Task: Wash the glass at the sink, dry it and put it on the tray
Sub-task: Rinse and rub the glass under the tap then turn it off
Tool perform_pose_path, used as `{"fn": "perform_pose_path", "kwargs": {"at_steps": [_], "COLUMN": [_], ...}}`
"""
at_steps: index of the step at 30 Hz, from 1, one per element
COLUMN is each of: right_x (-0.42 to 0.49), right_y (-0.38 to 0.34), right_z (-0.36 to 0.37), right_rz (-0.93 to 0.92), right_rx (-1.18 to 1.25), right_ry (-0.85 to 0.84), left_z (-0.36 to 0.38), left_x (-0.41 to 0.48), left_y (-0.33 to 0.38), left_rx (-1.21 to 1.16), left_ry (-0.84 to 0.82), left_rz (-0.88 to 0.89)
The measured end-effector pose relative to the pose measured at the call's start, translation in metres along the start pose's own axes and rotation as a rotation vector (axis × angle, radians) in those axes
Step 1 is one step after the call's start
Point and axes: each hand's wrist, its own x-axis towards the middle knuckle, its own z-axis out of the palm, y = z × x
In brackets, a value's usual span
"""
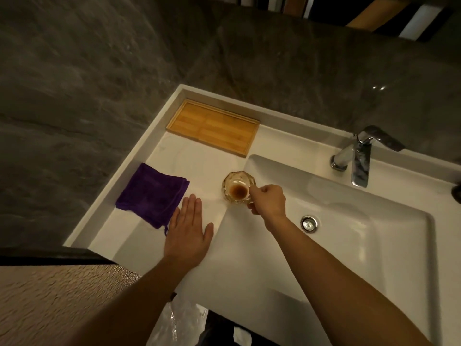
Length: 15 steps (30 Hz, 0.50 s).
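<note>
The right hand (268, 199) grips the side of a faceted glass (235, 186), fingers curled around its near wall. The glass stands upright on the white ledge at the left edge of the sink basin (349, 245), with brown residue at its bottom. The left hand (188, 233) lies flat on the ledge, fingers straight and together, thumb out, holding nothing. Just beside its fingertips lies a folded purple cloth (152, 196). Farther back on the ledge sits a bamboo tray (213, 126), bare. A chrome faucet (359, 156) stands at the basin's far side, the drain (309, 223) below it.
</note>
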Motion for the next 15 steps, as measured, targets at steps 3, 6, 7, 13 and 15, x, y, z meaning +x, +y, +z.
{"fn": "perform_pose_path", "kwargs": {"at_steps": [3, 6, 7, 13, 15], "right_x": [-0.004, -0.011, -0.013, -0.018, -0.017], "right_y": [0.021, 0.041, 0.048, 0.084, 0.094], "right_z": [-0.029, -0.063, -0.074, -0.144, -0.164], "right_rz": [0.044, 0.092, 0.104, 0.162, 0.151], "right_rx": [0.172, 0.365, 0.425, 0.676, 0.712], "right_ry": [-0.019, -0.094, -0.112, -0.085, -0.059], "left_z": [-0.006, -0.012, -0.015, -0.033, -0.043], "left_x": [0.001, 0.006, 0.008, 0.035, 0.05], "left_y": [0.004, 0.018, 0.025, 0.1, 0.132], "left_rx": [-0.048, -0.178, -0.22, -0.418, -0.462], "left_ry": [-0.029, -0.024, -0.009, 0.065, 0.055], "left_rz": [-0.008, -0.065, -0.071, 0.065, 0.114]}}
